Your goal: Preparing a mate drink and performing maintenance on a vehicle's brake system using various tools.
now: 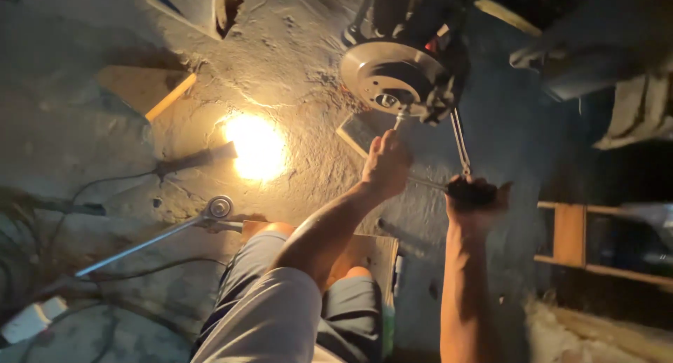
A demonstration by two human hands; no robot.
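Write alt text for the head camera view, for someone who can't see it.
A person's left hand holds a slim tool against a car's brake disc, while the right hand grips the dark handle of a metal tool reaching up to the caliper. A bright work light glares on the rough concrete floor, and a long wrench lies beside the knees.

Long breaker bar [151, 240], bright work lamp [256, 147], wooden block [145, 88]

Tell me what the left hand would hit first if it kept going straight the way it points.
Most likely the brake disc. The left hand points up at its lower edge, holding a thin metal tool that already reaches it. Depth is hard to judge.
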